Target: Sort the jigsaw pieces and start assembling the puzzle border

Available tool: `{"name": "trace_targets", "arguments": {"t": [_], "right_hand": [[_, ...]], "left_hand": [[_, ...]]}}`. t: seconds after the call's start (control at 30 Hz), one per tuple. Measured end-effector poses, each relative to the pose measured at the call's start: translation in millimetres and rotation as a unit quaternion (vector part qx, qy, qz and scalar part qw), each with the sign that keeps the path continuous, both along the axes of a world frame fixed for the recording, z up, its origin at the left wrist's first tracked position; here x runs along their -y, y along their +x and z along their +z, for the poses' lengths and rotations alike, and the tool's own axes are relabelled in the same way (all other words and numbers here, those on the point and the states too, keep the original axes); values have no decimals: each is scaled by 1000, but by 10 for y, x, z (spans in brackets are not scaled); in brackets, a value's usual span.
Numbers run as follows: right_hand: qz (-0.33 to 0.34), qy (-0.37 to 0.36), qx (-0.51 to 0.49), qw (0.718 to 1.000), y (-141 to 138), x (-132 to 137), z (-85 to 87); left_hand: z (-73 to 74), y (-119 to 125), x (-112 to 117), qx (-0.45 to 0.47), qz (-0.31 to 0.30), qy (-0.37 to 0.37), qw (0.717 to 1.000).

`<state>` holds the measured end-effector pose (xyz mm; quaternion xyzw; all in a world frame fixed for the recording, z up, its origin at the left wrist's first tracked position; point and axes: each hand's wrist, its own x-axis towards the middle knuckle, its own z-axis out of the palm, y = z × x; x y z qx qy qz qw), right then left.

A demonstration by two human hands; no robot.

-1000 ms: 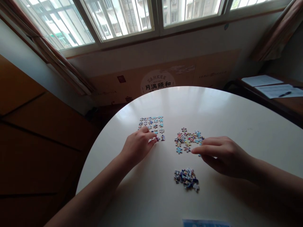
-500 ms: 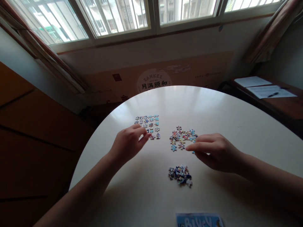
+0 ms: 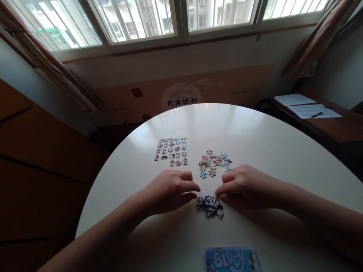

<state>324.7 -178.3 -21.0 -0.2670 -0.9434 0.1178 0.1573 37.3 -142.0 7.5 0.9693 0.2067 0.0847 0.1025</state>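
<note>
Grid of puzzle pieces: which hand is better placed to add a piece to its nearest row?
Probably the left hand: it is closer to the grid, thumb and forefinger apart. The right hand is farther right, beside the near pile.

Bright, washed-out windows backlight a dim room, casting glare across the far tabletop.

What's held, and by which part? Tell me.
Left hand: nothing visible. Right hand, by the heap of blue-and-white jigsaw pieces: cannot be told.
</note>
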Motion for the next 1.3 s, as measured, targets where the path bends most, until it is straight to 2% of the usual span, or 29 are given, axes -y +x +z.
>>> {"name": "trace_targets", "arguments": {"t": [0.17, 0.3, 0.43, 0.63, 0.77, 0.9, 1.0, 1.1, 1.2, 1.3], "right_hand": [[-6, 12, -2, 1000, -3, 7, 26], [22, -15, 8, 1000, -20, 36, 73], [13, -25, 12, 1000, 13, 7, 88], [-30, 3, 21, 999, 10, -23, 17], [-31, 52, 41, 997, -53, -10, -6], [-50, 111, -12, 992, -42, -27, -10], [-78, 132, -79, 985, -10, -43, -15], [-76, 136, -118, 981, -7, -45, -24], [-64, 131, -130, 981, -16, -38, -35], [-66, 129, -137, 980, -11, -39, -49]], "left_hand": [[-18, 11, -4, -7, 10, -6, 1000], [-28, 43, 21, -30, 1, -18, 999], [-41, 47, 28, -32, -5, -28, 999], [-33, 65, 86, -33, -29, -38, 998], [-14, 64, 91, -22, -26, -1, 999], [-47, 38, 19, 2, 8, 37, 999], [-115, 57, -7, -25, 15, 50, 998], [-162, 105, 17, -57, 13, 66, 996], [-123, 112, 42, -68, 23, 65, 995], [7, 46, 29, -91, 38, 45, 994]]}}
